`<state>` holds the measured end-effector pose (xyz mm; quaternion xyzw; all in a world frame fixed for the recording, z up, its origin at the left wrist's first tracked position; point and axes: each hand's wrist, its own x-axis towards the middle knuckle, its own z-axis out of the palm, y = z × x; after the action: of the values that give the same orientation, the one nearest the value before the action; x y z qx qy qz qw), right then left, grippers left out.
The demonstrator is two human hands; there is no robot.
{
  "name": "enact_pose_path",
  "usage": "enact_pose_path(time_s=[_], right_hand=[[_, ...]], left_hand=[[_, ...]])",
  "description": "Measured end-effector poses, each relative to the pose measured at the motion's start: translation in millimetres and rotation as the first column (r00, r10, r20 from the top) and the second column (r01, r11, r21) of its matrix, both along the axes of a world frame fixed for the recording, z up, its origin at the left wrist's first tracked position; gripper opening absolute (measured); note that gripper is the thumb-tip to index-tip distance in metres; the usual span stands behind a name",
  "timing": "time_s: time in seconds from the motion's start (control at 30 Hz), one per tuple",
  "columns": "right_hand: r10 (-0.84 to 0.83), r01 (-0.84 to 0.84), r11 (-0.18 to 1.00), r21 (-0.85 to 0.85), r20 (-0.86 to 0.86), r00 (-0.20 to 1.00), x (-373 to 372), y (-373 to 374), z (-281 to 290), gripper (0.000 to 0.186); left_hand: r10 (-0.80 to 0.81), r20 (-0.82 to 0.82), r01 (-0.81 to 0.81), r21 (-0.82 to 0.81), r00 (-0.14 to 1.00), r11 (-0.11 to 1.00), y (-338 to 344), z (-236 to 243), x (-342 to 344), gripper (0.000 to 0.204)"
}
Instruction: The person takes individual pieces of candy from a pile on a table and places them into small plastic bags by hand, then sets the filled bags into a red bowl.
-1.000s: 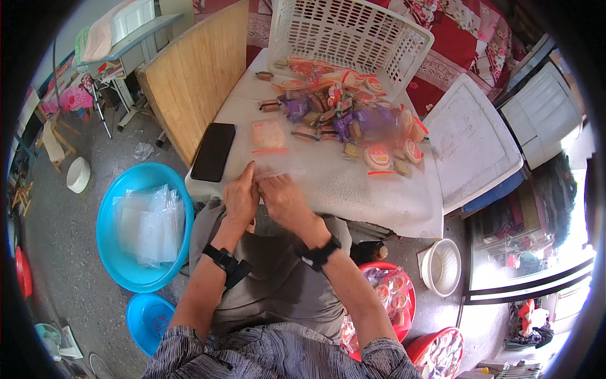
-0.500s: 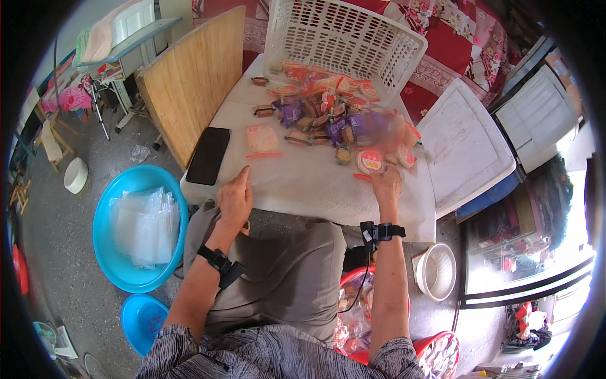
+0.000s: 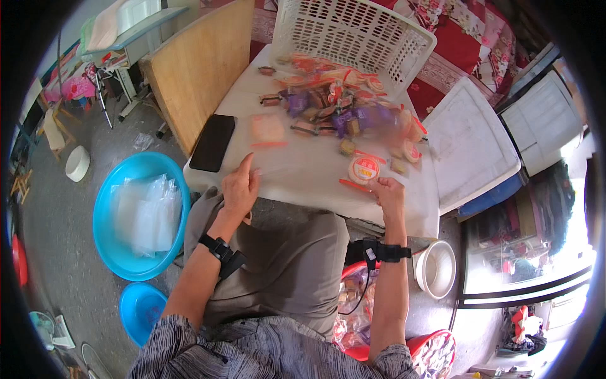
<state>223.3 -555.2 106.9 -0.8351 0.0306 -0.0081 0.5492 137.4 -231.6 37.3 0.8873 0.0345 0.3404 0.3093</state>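
Note:
On the white-covered table [image 3: 290, 183], my left hand [image 3: 238, 188] rests near the front edge with index finger stretched out and thumb apart, nothing visible in it. My right hand [image 3: 385, 189] pinches a round snack packet [image 3: 363, 168] with a red-and-white label and red strip. A black phone [image 3: 213, 142] lies left of my left hand, beside a translucent packet [image 3: 267, 129] with a red edge. A mixed pile of small wrapped snacks [image 3: 303, 101], purple, red and brown, covers the back and right of the table.
A white basket [image 3: 350, 35] stands behind the pile, a wooden board [image 3: 196, 69] at left, a white lid [image 3: 473, 145] at right. Below are blue basins [image 3: 105, 215] holding clear bags [image 3: 145, 215], red tubs of packets [image 3: 435, 354] and a white bowl [image 3: 435, 268].
My right hand has left my left hand's side, moved right to the pile, and drawn a round packet toward the front. My left hand stays near the edge, its thumb now apart.

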Motion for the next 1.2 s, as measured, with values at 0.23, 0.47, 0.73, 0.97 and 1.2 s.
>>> enact_pose_path(time_s=[0.23,0.47,0.73,0.97,1.2], right_hand=[[0.023,0.110,0.848,-0.518,0.243,0.970,0,5,11,0.040],[0.166,-0.101,0.881,-0.462,0.102,0.981,62,-10,-11,0.041],[0.160,-0.156,0.987,0.035,-0.161,0.974,9,0,7,0.021],[0.262,-0.221,0.903,0.369,-0.066,0.963,-61,38,16,0.008],[0.397,-0.394,0.909,-0.136,0.573,0.717,-99,104,4,0.022]], left_hand=[[0.004,0.036,0.005,-0.249,0.999,0.969,-8,7,-12,0.044],[-0.002,0.025,0.015,-0.544,1.000,0.839,-7,-15,-8,0.028],[-0.331,-0.085,0.085,-0.880,0.940,0.468,-10,7,-15,0.026],[-0.407,-0.064,0.113,-0.911,0.911,0.396,-12,8,-12,0.020],[-0.403,-0.055,0.115,-0.916,0.913,0.385,-8,8,-13,0.019]])
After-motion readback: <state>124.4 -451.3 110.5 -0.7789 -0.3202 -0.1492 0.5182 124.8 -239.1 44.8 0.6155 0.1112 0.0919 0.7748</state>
